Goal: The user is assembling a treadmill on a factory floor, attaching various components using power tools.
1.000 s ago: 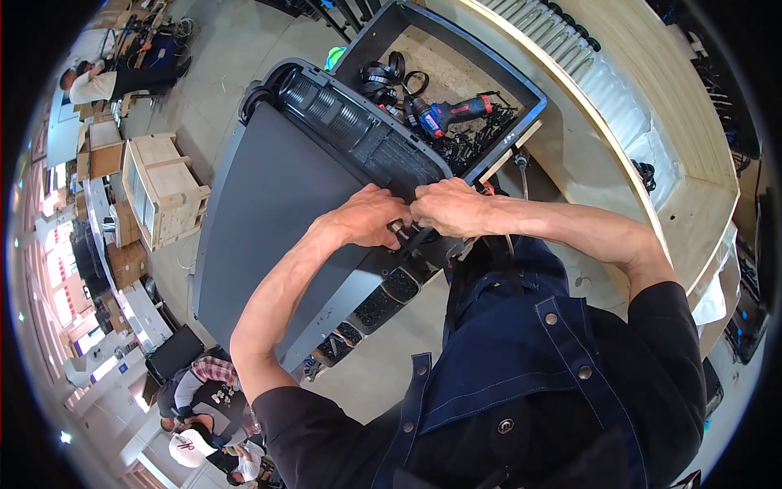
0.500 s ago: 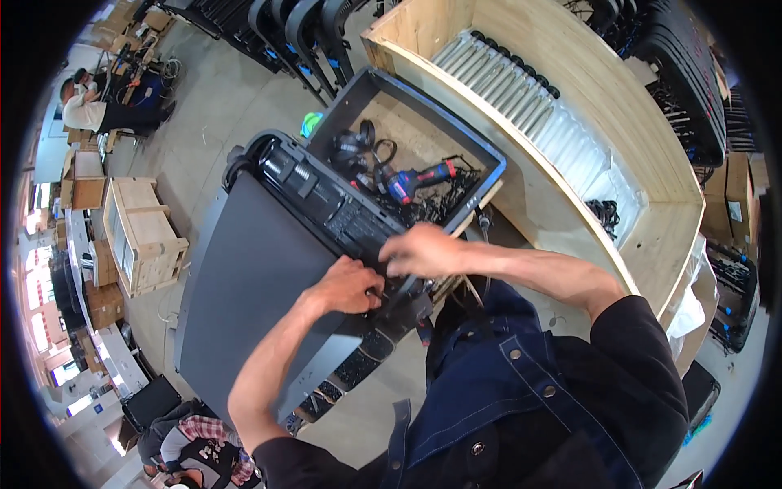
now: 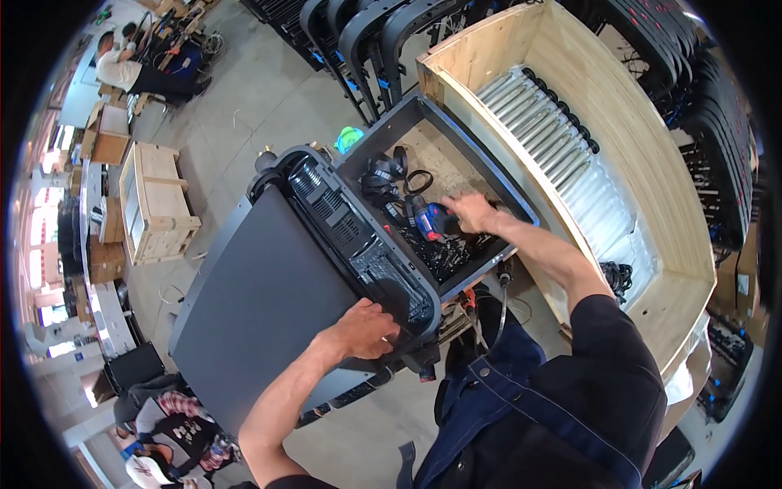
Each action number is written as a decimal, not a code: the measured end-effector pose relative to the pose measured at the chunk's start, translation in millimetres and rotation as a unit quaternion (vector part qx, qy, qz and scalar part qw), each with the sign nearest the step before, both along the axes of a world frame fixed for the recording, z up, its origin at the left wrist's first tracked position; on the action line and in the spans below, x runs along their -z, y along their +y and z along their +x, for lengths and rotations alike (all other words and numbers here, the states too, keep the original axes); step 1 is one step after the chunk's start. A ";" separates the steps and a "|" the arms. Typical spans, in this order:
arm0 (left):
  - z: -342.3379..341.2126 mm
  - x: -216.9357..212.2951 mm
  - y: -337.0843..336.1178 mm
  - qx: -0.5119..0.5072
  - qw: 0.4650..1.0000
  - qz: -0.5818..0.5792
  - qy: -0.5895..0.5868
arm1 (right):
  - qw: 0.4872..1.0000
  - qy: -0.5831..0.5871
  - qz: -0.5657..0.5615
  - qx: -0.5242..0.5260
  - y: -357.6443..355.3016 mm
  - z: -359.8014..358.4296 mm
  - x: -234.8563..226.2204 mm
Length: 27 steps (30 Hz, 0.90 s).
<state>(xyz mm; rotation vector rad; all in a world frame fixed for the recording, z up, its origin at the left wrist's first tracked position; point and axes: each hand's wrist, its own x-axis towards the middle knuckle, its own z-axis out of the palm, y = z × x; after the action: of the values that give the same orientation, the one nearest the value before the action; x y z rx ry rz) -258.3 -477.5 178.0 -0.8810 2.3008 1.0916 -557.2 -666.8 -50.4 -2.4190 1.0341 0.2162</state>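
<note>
My right hand [image 3: 474,213] is over a blue and black cordless drill [image 3: 429,221] in the dark bin, its fingers closing round the handle. The handle is mostly hidden under the hand. Black straps or cables [image 3: 383,177] lie beside the drill. At the near corner of a treadmill deck with a dark grey belt [image 3: 269,301], my left hand [image 3: 364,329] has its fingers curled and pressed together. Something small may be pinched there; I cannot make it out. Next to that hand is the open black motor compartment [image 3: 399,297], with its parts exposed.
The dark bin [image 3: 481,151] adjoins the treadmill's front. Behind it, a long wooden crate [image 3: 668,163] holds metal rollers [image 3: 538,114]. Black curved frames [image 3: 358,41] stand at the back. Other people are far left and lower left; a wooden crate [image 3: 159,204] stands on the floor.
My right hand has left the spot beside my left hand and moved away from me into the bin, onto the drill. My left hand stays at the deck corner. The whole view has shifted.
</note>
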 end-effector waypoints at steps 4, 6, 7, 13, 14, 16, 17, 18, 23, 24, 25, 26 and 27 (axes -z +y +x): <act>0.9 2.2 -1.6 0.030 0.999 0.025 -0.026 | 0.978 -0.091 0.187 0.026 -43.5 -20.5 -141.7; 1.7 3.8 -4.6 0.035 0.999 0.011 -0.007 | 0.967 -0.185 0.165 0.064 -45.7 -48.5 -166.6; 3.8 3.3 -3.4 0.026 1.000 0.015 -0.004 | 0.949 -0.234 0.198 0.069 -40.0 -56.5 -188.3; 8.3 2.9 -2.4 0.010 1.000 0.017 -0.012 | 0.816 -0.316 0.400 0.274 67.7 -140.4 -256.0; 7.0 3.9 -4.2 0.017 1.000 0.008 -0.008 | 0.781 -0.346 0.391 0.344 90.1 -140.8 -255.2; 7.5 6.3 -13.0 0.027 1.000 0.002 0.002 | 0.745 -0.371 0.382 0.401 125.5 -141.7 -241.1; 5.2 5.5 -12.0 0.027 1.000 0.006 0.013 | 0.751 -0.367 0.385 0.390 141.1 -144.2 -230.4; -2.3 -3.1 -14.8 0.021 0.998 0.045 -0.037 | 0.737 -0.355 0.421 0.391 152.7 -132.5 -235.8; -5.0 -5.4 -9.5 0.014 0.996 0.063 -0.057 | 0.737 -0.324 0.460 0.375 210.9 -119.8 -204.9; -7.8 -9.2 -10.8 0.019 0.995 0.071 -0.062 | 0.702 -0.331 0.494 0.391 214.3 -116.2 -203.9; -9.9 -11.8 -12.2 0.023 0.995 0.077 -0.066 | 0.700 -0.334 0.495 0.391 216.2 -116.4 -200.1; -10.7 -12.3 -13.5 0.025 0.994 0.077 -0.069 | 0.692 -0.339 0.504 0.390 217.8 -116.7 -195.1; -10.9 -12.9 -13.2 0.024 0.994 0.078 -0.067 | 0.684 -0.343 0.514 0.388 219.7 -115.9 -192.3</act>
<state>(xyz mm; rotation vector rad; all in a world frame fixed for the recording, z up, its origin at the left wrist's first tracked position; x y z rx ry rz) -269.2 -490.6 190.9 -0.8094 2.0868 1.1377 -673.1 -447.1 141.9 -0.7752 1.0292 -0.3270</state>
